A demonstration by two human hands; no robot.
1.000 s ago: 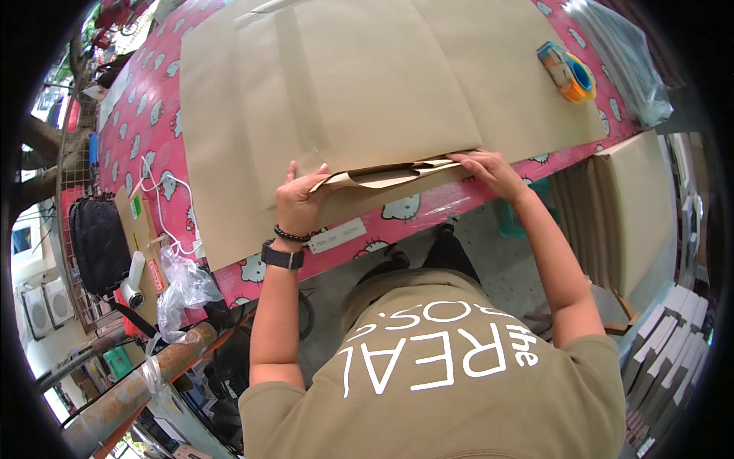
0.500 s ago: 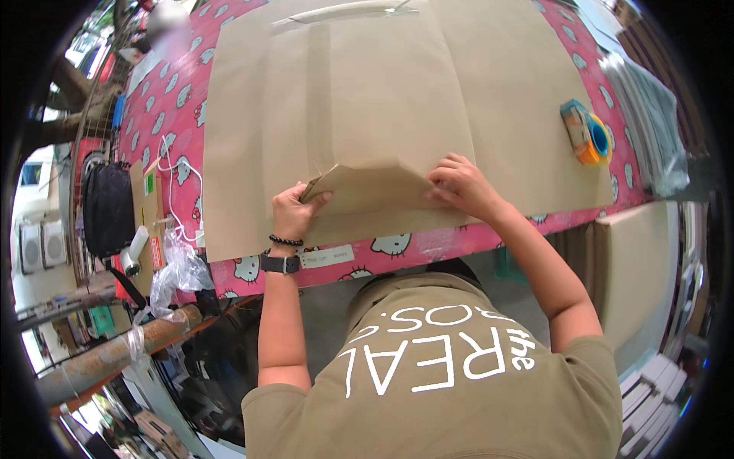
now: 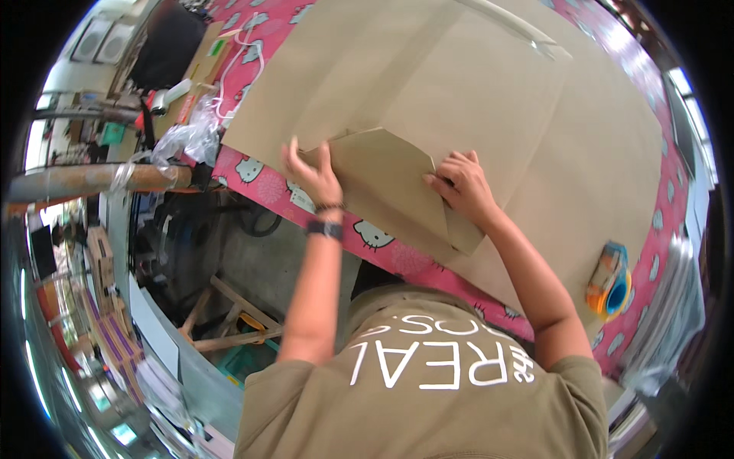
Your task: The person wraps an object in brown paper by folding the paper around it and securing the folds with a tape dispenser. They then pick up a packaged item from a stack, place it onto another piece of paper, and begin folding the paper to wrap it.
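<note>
A large sheet of brown kraft paper (image 3: 428, 84) lies across the table, its near edge folded up into a flap (image 3: 390, 176) with slanted corners. My left hand (image 3: 312, 174) is at the flap's left corner, thumb and fingers spread, with the palm near the paper. At the flap's right corner, my right hand (image 3: 466, 187) has its fingers curled and pinches the paper's edge. A dark watch (image 3: 325, 229) and a beaded bracelet are on my left wrist. A clear tape strip (image 3: 512, 23) runs along the far part of the paper.
The table has a pink patterned cover (image 3: 397, 252). Tape rolls in blue and orange (image 3: 609, 283) sit at the right. Plastic-wrapped sheets (image 3: 661, 306) are stacked beyond that edge. At the left are a crumpled clear bag (image 3: 191, 138), a white cord (image 3: 225, 84) and a rusty pipe (image 3: 99, 183).
The view has turned, so the table appears slanted. My left hand has loosened from the left corner and spread its fingers. The flap stands more sharply creased, with its right corner now tucked in.
</note>
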